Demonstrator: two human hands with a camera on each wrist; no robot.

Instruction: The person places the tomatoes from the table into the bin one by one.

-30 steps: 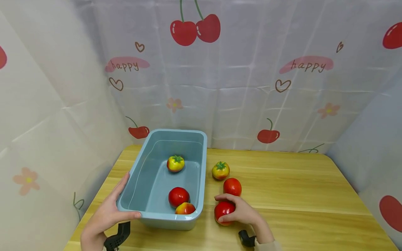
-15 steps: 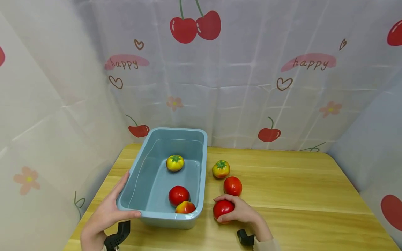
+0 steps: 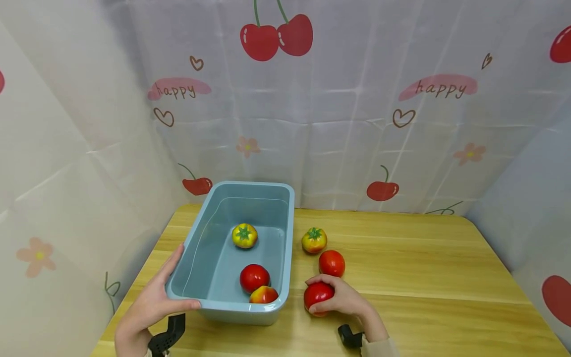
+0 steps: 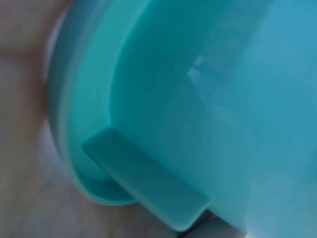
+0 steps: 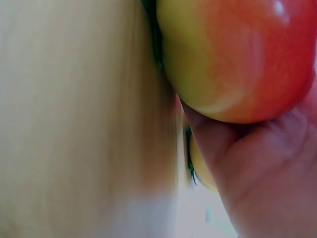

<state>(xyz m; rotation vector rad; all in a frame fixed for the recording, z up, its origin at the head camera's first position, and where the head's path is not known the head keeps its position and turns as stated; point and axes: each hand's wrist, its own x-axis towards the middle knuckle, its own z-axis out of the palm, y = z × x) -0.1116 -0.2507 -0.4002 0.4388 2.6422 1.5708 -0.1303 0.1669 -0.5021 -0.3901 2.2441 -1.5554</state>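
Note:
My right hand (image 3: 345, 298) curls round a shiny red tomato (image 3: 316, 293), thumb at its near side and fingers over its far side. The right wrist view shows this tomato (image 5: 237, 54) turning yellow towards its green calyx, which faces the tabletop. My left hand (image 3: 153, 302) grips the near left corner of a blue plastic bin (image 3: 241, 308), thumb along the front and fingers along the left side. Inside lie a yellow tomato (image 3: 245, 238) with a green top, a red tomato (image 3: 255, 276) and a red-yellow one (image 3: 264, 295) partly hidden by the front rim.
Beyond the held tomato, another red tomato (image 3: 331, 262) and a yellow one (image 3: 314, 240) rest on the wooden table (image 3: 415, 277), right of the bin. A printed curtain (image 3: 339, 124) closes off the back and sides.
The yellow tomato in the bin has rolled slightly to the left and turned its green top towards the camera. Both hands keep nearly the same places.

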